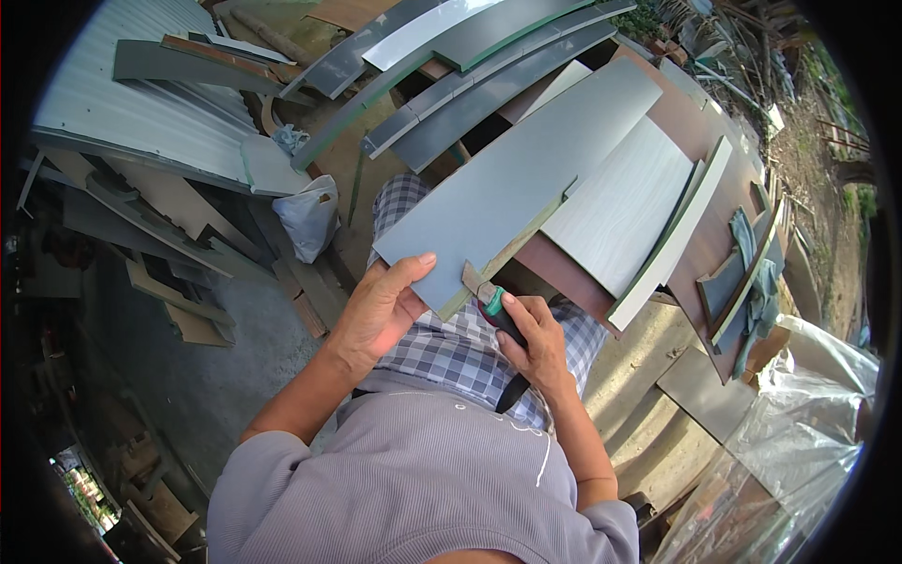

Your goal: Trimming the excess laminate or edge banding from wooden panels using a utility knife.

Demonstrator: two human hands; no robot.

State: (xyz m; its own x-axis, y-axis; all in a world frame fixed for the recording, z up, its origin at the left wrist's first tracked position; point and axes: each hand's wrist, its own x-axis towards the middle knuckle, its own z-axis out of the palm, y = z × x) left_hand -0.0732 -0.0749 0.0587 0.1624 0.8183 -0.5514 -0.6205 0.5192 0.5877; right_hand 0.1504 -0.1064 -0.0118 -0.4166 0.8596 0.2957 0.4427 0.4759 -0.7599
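Note:
A long grey panel (526,169) slants from my lap up toward the far right. My left hand (390,305) grips its near left corner, thumb on top and fingers underneath. In my right hand (536,338) is a utility knife (495,303) with a black and green handle, fingers wrapped round it. Its blade lies against the panel's right-hand edge near the close end. A strip of edging (526,235) runs along that edge, with a small dark piece sticking up farther along.
A pale wood-grain board (625,202) and a brown board (695,310) lie right of the panel. Several grey strips (451,94) are stacked beyond it. A white plastic bag (308,221) sits at left, clear sheeting (799,423) at right, and corrugated metal (122,103) at far left.

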